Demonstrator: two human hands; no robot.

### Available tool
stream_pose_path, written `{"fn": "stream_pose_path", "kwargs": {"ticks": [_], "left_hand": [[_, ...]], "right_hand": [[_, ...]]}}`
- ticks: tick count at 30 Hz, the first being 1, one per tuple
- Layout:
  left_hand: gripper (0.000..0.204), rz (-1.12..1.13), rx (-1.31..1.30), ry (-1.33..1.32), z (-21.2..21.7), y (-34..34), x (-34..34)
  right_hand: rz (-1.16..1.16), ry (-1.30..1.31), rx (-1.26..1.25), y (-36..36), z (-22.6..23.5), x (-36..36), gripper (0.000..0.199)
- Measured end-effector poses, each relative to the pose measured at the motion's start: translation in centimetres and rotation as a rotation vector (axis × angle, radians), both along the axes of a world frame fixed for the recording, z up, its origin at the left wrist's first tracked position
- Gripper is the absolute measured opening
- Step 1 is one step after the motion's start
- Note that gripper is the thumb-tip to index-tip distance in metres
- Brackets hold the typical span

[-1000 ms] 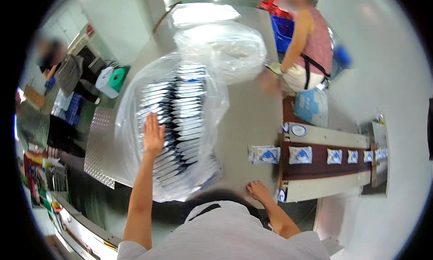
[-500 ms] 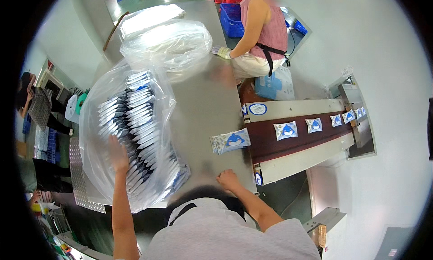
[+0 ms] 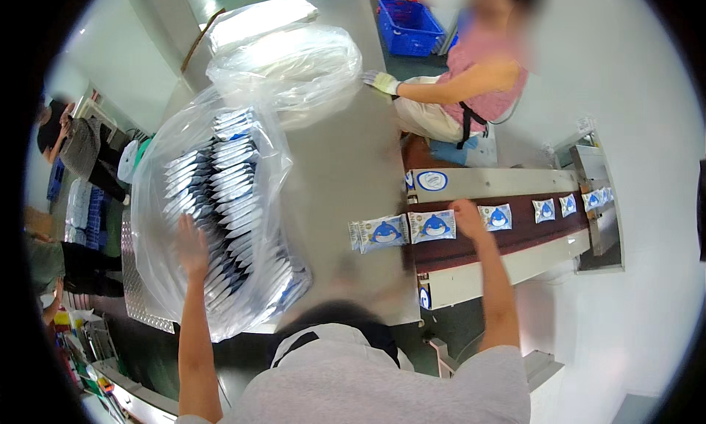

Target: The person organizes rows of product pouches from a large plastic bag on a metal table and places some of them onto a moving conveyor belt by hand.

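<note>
Steel counter (image 3: 346,166): long grey work surface running from the near edge, by the person's chest, to the far end; pale floor on its right side, workers and crates beyond its left side.

Large clear plastic bag (image 3: 213,218): lies along the counter's left edge, near half; packed with rows of flat silver-and-blue packets; mouth turned toward the far end.

Second clear bag (image 3: 290,63): crumpled and almost empty, at the far end of the counter, just beyond the first bag.

Conveyor (image 3: 507,229): dark brown belt in a pale frame, butting against the counter's right edge and running off to the right. Small white packets with a blue shark picture ride on it in a row.

Co-worker (image 3: 471,86): seated off the counter's far right edge; a gloved hand (image 3: 381,81) rests on the counter beside the crumpled bag.

Blue crate (image 3: 410,25): on the floor past the far right corner.

Left hand (image 3: 193,246): laid flat on top of the large bag near its near end, fingers spread, gripping nothing.

Right hand (image 3: 467,216): over the belt just past the counter's right edge, at a shark packet (image 3: 434,225); blurred, so whether the fingers grip it cannot be told.

Another shark packet (image 3: 379,233): flat on the counter, at the right edge where the belt meets it.
</note>
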State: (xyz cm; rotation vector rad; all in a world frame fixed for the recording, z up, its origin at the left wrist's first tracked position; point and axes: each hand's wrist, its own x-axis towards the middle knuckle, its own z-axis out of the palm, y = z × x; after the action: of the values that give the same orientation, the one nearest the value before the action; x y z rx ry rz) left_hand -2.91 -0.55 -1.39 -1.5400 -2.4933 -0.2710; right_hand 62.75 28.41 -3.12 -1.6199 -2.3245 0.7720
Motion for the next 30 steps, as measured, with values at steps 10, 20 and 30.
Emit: {"fn": "stream_pose_path", "kwargs": {"ticks": [10,20,30], "left_hand": [[0.054,0.002,0.016,-0.018,1.2,0.0,1.2],[0.054,0.049,0.011,-0.059,1.0,0.3,1.1],[0.06,0.095,0.054,-0.133,1.4,0.5,1.2]], "right_hand": [[0.495,-0.954,-0.302,5.7,-0.8,4.5,0.058],[0.914,-0.435,-0.346,-0.2,-6.4,-16.6,0.111],[0.605,-0.51,0.264,-16.3,-6.3,-16.6,0.106]]}}
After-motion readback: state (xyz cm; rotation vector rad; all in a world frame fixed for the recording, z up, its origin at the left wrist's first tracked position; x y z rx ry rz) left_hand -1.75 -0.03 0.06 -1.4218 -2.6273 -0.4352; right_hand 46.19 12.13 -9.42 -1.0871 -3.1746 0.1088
